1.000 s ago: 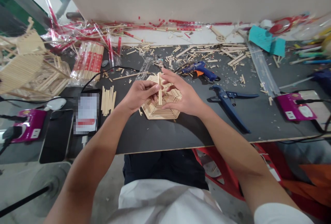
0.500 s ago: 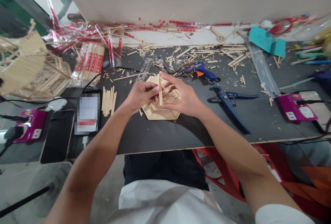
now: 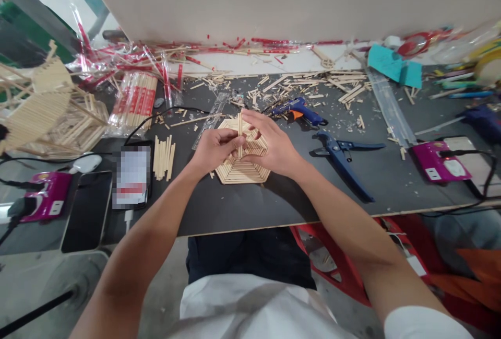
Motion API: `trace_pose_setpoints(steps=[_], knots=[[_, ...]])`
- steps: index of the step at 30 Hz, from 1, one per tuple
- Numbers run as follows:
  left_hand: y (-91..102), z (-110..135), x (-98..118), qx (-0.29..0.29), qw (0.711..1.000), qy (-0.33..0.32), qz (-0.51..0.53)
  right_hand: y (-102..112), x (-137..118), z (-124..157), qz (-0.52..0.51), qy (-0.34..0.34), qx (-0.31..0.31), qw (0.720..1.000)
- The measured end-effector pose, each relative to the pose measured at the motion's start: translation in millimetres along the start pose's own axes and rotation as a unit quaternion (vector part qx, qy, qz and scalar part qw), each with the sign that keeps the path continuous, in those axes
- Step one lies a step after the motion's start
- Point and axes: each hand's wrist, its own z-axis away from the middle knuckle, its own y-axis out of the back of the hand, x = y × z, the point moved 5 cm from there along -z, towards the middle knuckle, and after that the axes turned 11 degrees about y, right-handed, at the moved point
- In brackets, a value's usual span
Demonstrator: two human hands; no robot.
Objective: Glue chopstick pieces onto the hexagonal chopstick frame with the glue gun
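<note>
Two short wooden sticks [image 3: 240, 126], side by side, stand lengthwise between my hands. My left hand [image 3: 212, 150] pinches them at the middle between thumb and fingers. With the index finger at their far end and the thumb near their lower end, my right hand [image 3: 278, 147] spans them. Below both hands lies a many-sided flat panel [image 3: 246, 177] of wooden sticks in nested rings, its centre partly hidden by my fingers. A bundle of cut sticks [image 3: 164, 157] lies left of my left hand.
A blue glue gun [image 3: 301, 110] and blue-handled cutters [image 3: 346, 164] lie to the right. Wood scraps [image 3: 289, 84] litter the back. Two phones [image 3: 86, 211], purple power adapters [image 3: 442, 161], packaged chopsticks [image 3: 135, 100] and a stick-built structure [image 3: 84, 122] surround the workspace.
My right thumb has moved in closer to the sticks' lower end. My left hand keeps its pinch on them. The whole view has shifted slightly.
</note>
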Motion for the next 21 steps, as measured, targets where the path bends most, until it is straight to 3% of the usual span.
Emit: trace_pose_setpoints(steps=[5, 10, 15, 21], knots=[[-1.0, 6.9, 14.5, 0.028, 0.994, -0.063, -0.085, 7.0, 2.8, 1.4, -0.046, -0.029, 0.097, 0.994], [-3.7, 15.6, 24.7, 0.083, 0.963, -0.185, -0.177, 13.4, -10.6, -2.1, -0.042, 0.022, 0.145, 0.988], [-5.0, 16.6, 22.7, 0.084, 0.96, -0.197, -0.18, 13.8, -21.0, -3.8, -0.051, 0.072, 0.158, 0.983], [-8.0, 19.1, 26.2, 0.083, 0.954, -0.216, -0.191, 14.8, -21.1, -4.0, -0.066, 0.053, 0.153, 0.985]])
